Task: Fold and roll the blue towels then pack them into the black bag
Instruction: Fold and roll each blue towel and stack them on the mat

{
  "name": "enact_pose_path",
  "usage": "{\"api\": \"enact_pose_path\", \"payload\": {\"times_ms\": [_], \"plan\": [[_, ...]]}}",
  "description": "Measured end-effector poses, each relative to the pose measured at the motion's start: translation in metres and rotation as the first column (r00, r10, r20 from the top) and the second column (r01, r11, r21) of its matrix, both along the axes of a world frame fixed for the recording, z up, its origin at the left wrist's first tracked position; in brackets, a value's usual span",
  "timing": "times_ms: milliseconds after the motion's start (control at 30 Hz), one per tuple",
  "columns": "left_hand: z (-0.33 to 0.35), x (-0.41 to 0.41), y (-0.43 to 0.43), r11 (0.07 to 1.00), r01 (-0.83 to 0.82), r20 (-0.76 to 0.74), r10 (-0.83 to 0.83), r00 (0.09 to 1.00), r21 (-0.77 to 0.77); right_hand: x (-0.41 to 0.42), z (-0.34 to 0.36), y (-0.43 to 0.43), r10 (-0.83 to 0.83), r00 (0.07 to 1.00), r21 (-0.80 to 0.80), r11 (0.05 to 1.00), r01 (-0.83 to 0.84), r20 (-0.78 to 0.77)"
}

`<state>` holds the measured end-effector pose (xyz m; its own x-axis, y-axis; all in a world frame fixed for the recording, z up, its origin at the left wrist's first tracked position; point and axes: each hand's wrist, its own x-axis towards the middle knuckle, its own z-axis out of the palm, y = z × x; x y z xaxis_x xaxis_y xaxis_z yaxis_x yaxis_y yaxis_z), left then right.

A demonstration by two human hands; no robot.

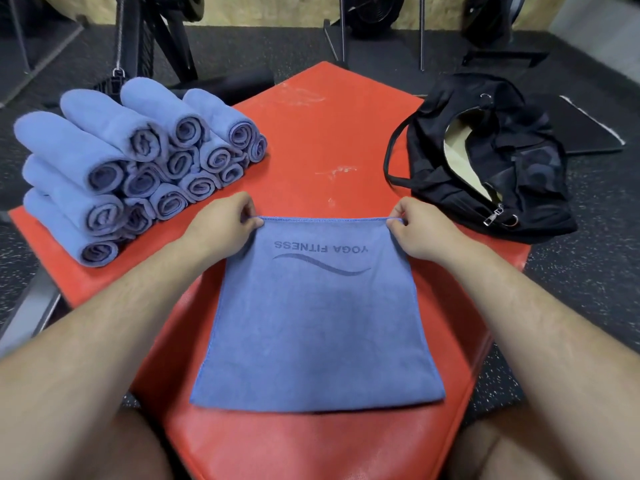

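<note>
A blue towel (317, 320) printed with "YOGA FITNESS" lies spread flat on the red padded bench (311, 140) in front of me. My left hand (225, 225) pinches its far left corner. My right hand (420, 225) pinches the far right corner. A stack of several rolled blue towels (131, 168) sits on the bench's left side. The black bag (485, 161) lies at the right with its zip open, showing a pale lining.
Black gym equipment frames (145, 39) and metal legs stand behind the bench. A dark flat mat (585, 126) lies on the speckled rubber floor beyond the bag. My knees show at the bottom edge, either side of the bench.
</note>
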<state>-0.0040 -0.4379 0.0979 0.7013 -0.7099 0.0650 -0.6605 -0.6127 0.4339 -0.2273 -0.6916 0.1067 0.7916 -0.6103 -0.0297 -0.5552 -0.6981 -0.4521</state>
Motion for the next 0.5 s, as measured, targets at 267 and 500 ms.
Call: {"api": "enact_pose_path", "payload": {"times_ms": [267, 500], "plan": [[-0.013, 0.012, -0.009, 0.999, 0.012, -0.013, -0.011, 1.000, 0.032, 0.010, -0.004, -0.001, -0.029, 0.998, -0.017, 0.999, 0.028, -0.056], [-0.013, 0.024, 0.002, 0.985, 0.121, -0.063, -0.114, 0.991, 0.125, 0.006, -0.010, -0.006, 0.085, 0.983, -0.024, 0.996, -0.090, -0.163]]}}
